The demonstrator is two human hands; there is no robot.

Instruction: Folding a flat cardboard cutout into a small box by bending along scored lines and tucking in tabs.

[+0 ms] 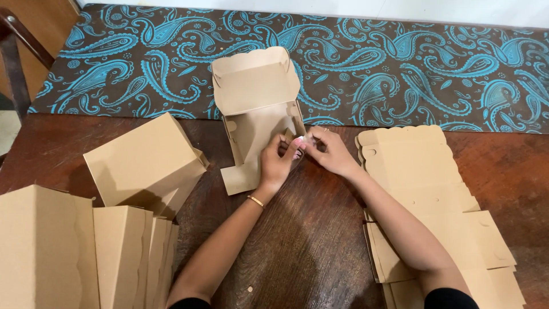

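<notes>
A half-folded brown cardboard box [254, 97] lies on the wooden table [309, 229], its scalloped lid open toward the patterned cloth. My left hand [277, 163] pinches the box's near right side wall. My right hand [330, 151] meets it from the right, fingertips on the same corner flap. A gold bangle sits on my left wrist. One bottom flap sticks out to the left below the box.
A stack of flat cardboard box blanks [423, 189] lies at the right. Folded boxes [143, 160] stand at the left, with more [74, 252] along the near left edge. A blue paisley cloth [400, 63] covers the far side. A chair part [17, 51] shows at top left.
</notes>
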